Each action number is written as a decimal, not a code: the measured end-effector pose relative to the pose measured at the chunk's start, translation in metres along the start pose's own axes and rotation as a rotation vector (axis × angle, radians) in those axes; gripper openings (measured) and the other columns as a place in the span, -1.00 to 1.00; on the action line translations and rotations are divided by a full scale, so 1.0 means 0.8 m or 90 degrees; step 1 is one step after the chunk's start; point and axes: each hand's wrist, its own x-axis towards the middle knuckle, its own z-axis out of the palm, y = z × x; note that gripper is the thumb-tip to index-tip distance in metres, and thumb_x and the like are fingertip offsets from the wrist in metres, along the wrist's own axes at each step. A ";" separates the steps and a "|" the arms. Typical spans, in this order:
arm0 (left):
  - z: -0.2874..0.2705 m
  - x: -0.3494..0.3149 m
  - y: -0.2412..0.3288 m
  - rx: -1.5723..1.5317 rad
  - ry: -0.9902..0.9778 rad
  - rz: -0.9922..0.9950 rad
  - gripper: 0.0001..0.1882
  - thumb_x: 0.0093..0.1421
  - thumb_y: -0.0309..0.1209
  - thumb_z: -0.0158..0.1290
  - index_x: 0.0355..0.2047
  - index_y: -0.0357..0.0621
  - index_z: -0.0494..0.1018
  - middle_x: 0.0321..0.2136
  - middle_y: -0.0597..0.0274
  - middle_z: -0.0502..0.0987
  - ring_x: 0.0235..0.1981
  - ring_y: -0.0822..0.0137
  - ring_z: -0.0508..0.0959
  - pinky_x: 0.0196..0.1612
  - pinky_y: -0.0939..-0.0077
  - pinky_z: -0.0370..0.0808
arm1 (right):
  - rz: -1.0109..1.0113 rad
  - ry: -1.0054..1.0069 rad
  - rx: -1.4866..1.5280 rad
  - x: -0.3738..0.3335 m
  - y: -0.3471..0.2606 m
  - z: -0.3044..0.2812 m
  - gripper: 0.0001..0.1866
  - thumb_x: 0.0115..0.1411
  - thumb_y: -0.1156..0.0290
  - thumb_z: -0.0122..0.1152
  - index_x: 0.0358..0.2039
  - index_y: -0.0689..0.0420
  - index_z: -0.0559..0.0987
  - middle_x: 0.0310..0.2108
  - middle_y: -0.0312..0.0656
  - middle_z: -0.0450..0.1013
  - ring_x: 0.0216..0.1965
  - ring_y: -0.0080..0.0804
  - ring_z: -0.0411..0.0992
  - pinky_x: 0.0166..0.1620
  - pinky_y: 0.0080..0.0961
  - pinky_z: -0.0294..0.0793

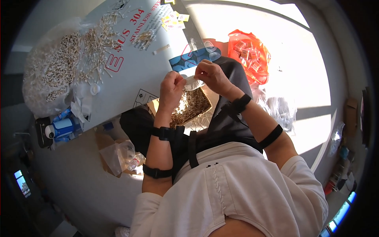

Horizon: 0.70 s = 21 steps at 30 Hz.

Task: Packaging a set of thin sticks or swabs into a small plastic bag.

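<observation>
Between my two hands is a small clear plastic piece, like a little bag or pouch (193, 84), pinched at both sides. My left hand (172, 89) has its fingers closed at its left edge. The fingertips of my right hand (213, 77) are pressed together at its upper right. Glare hides what the plastic piece contains, if anything. Right below my hands, between my legs, stands an open box (208, 103) full of thin brownish sticks (191, 106).
On the grey table (130, 93) at left lie a big clear bag (39, 75) of cotton swabs, loose cotton swabs (100, 43) and yellow-white cards (173, 20). A blue-white bottle (61, 128) stands at its edge. An orange bag (250, 55) with small packs lies on the floor at right.
</observation>
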 end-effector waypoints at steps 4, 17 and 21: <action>0.002 -0.003 0.014 0.002 0.018 0.103 -0.86 0.03 -0.55 0.20 -0.45 -0.21 0.44 -0.49 0.26 0.39 -0.45 0.35 0.45 -0.40 0.44 0.43 | 0.008 -0.012 0.071 -0.005 -0.002 0.006 -0.88 0.04 0.48 0.25 -0.48 0.20 0.47 -0.45 -0.14 0.37 -0.39 -0.20 0.43 -0.32 -0.37 0.39; 0.002 0.015 0.024 0.229 -0.055 0.193 -0.89 -0.08 -0.54 0.12 -0.55 -0.22 0.38 -0.48 0.15 0.42 -0.38 0.06 0.49 -0.33 0.22 0.46 | -0.073 -0.041 -0.032 -0.007 -0.002 0.011 -0.88 0.11 0.49 0.19 -0.41 0.18 0.41 -0.36 -0.07 0.38 -0.29 0.01 0.44 -0.25 -0.23 0.41; -0.021 0.007 0.019 0.301 -0.079 0.217 -0.85 -0.08 -0.53 0.10 -0.60 -0.24 0.32 -0.49 0.12 0.41 -0.40 0.02 0.47 -0.32 0.20 0.45 | -0.045 -0.040 -0.037 -0.012 -0.003 0.009 -0.89 0.12 0.51 0.17 -0.39 0.18 0.41 -0.35 -0.06 0.38 -0.28 0.01 0.43 -0.25 -0.21 0.40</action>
